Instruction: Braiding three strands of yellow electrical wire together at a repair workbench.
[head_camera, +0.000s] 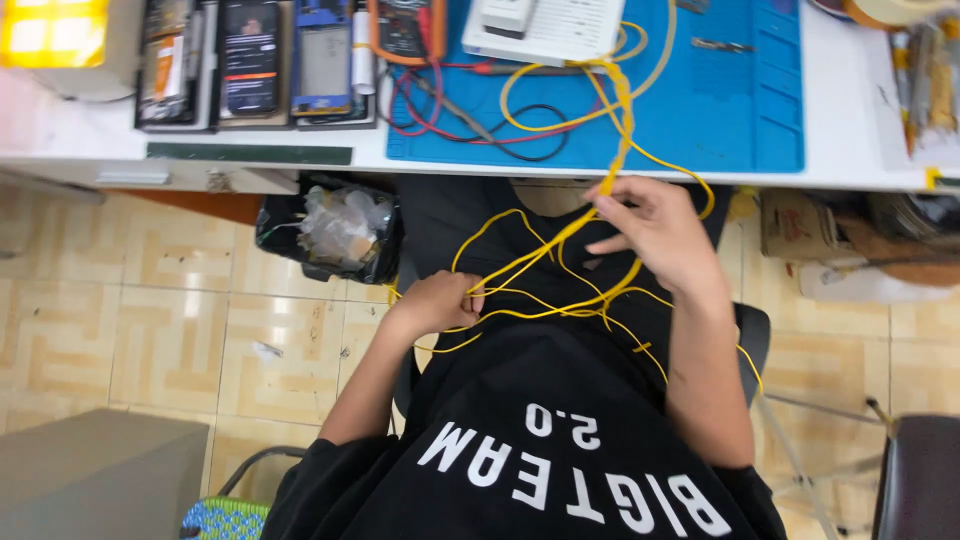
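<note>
So far the yellow wire (560, 262) looks half untangled: both hands, left hand (437, 302) and right hand (655, 232), pinch it, loops hanging below the surface (850, 150) front edge.

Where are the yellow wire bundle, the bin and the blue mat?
yellow wire bundle (622, 110), head view: strands over the mat edge.
bin (330, 230), head view: crumpled plastic inside.
blue mat (745, 110), head view: bare surface.

A work mat (740, 110) lies on the worktop (60, 135), with phones (250, 60) in a row to its left. Below the worktop edge a waste bin (335, 230) stands on the floor (150, 320). Tangled wire (620, 110) runs from the mat down to the lap, between the left hand (440, 302) and right hand (655, 232).
</note>
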